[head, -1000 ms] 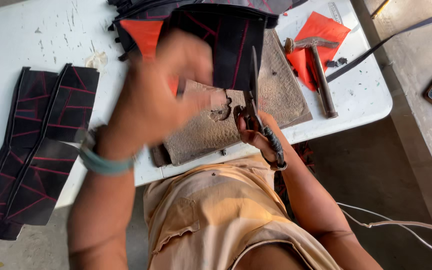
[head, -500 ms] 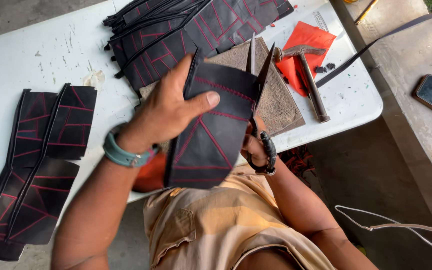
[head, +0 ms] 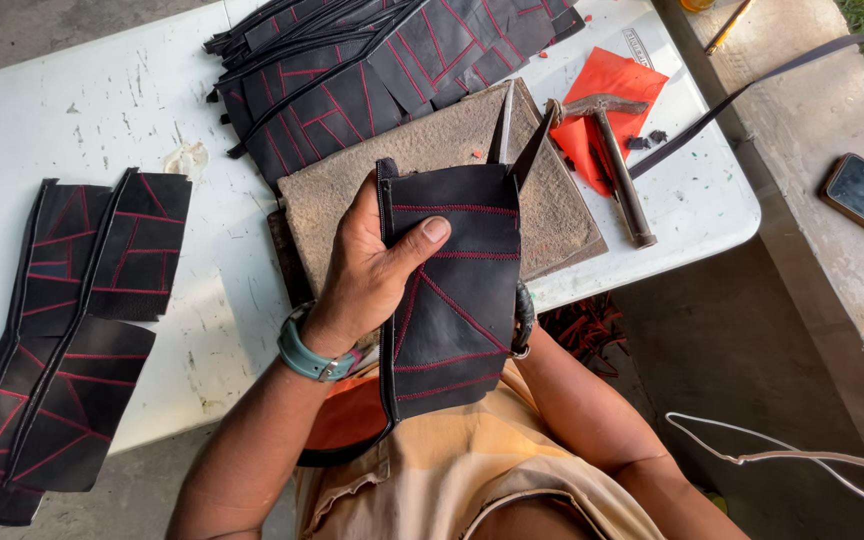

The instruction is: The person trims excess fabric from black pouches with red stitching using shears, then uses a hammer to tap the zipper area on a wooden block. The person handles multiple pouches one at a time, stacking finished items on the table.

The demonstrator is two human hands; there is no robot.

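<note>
Leather panel (head: 457,290) — black, red-stitched — stands upright above my lap, my left hand (head: 377,265) clamped on its edge, thumb across the front to steady it. My right hand sits hidden behind, working open scissors (head: 517,140) at the top edge; its grip I cannot tell.

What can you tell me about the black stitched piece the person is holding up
The black stitched piece looks like leather or a similar sheet, roughly rectangular, crossed by red stitch lines that form angular panels, with a red stitched seam near its top edge. It is held upright above the table edge, in front of the person's lap. The left hand grips its left side, thumb across the front. Open scissors rise behind its top right corner; the right hand is hidden behind the piece. An orange underside shows at its lower left.
</note>
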